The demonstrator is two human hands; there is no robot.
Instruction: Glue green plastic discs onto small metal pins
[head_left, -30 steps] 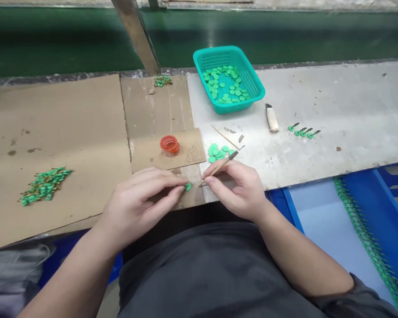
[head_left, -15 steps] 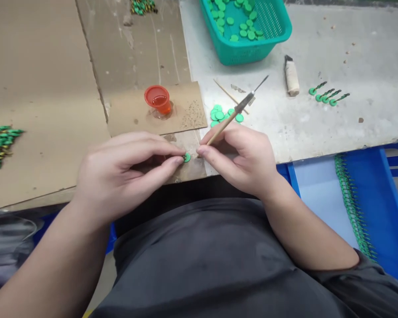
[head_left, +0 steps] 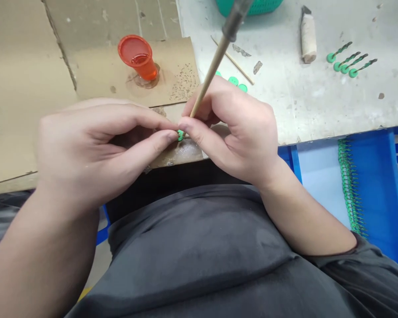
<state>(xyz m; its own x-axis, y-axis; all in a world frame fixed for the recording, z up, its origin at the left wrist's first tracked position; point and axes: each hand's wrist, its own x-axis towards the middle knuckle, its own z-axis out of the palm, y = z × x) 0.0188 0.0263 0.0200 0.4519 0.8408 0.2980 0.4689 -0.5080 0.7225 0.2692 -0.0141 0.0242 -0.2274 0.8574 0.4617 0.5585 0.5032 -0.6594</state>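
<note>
Between thumb and forefinger, my left hand (head_left: 99,150) pinches a small green disc (head_left: 180,135) near the table's front edge. My right hand (head_left: 235,128) is closed round a thin wooden stick tool (head_left: 208,79), with a dark band and a metal part at its upper end. The stick's lower end is down at the disc and seems to touch it; fingers partly hide the contact. Just beyond my right hand lie several loose green discs (head_left: 233,81), partly covered by the hand. A thin wooden stick (head_left: 240,69) rests behind them.
An orange-red cup (head_left: 137,57) of liquid stands on cardboard (head_left: 172,48). Farther back is a teal basket (head_left: 262,6). To the right lie a cloth-wrapped tool (head_left: 308,37) and several green discs with dark stems (head_left: 353,73). Below the edge, a blue crate (head_left: 378,194) holds rows of similar pieces.
My right hand has come closer to my left, bringing the stick's lower end to the green disc. The stick's upper end now points more toward the camera. The view has tilted down and nearer.
</note>
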